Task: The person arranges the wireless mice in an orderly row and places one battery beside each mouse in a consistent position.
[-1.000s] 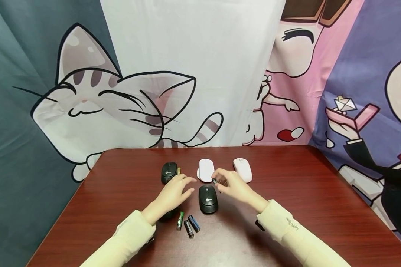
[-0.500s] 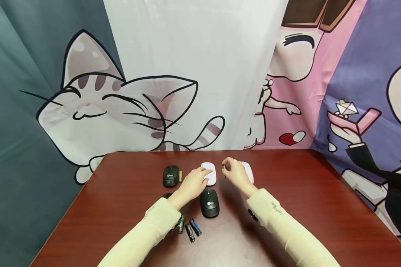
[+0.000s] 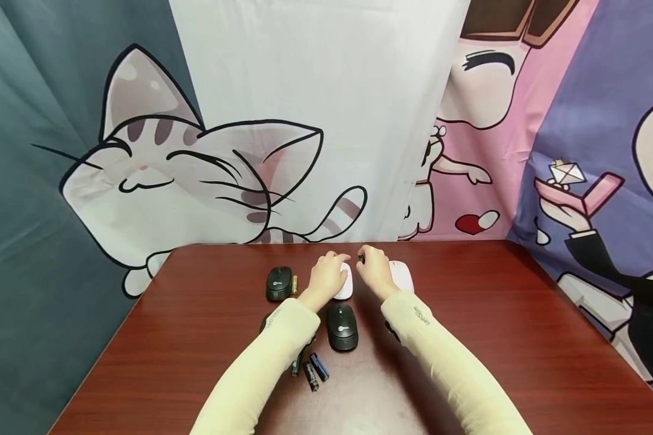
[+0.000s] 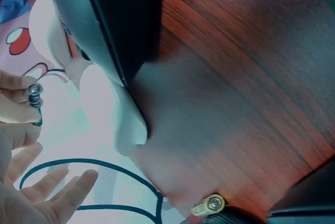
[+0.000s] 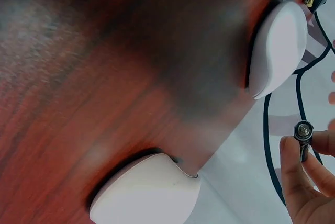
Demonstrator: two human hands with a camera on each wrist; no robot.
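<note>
My left hand (image 3: 332,269) lies over the middle white mouse (image 3: 345,287), fingers straight and spread (image 4: 52,192); I cannot tell whether it touches the mouse. My right hand (image 3: 367,264) hovers just right of it and pinches a small dark battery (image 3: 361,258) between thumb and fingertips (image 5: 293,156), its end cap showing (image 5: 303,131). A second white mouse (image 3: 403,275) lies beside the right hand. In the right wrist view both white mice (image 5: 277,46) (image 5: 149,192) rest on the table below the held battery.
A black mouse (image 3: 279,283) with a gold battery (image 3: 294,284) beside it lies at the left. Another black mouse (image 3: 341,327) sits nearer me. Several loose batteries (image 3: 311,371) lie by my left sleeve. The red-brown table (image 3: 495,326) ends at a cartoon-printed cloth backdrop (image 3: 196,169).
Both hands moved away from me toward the white mice. The right hand carried the battery along; the left hand came over the middle white mouse.
</note>
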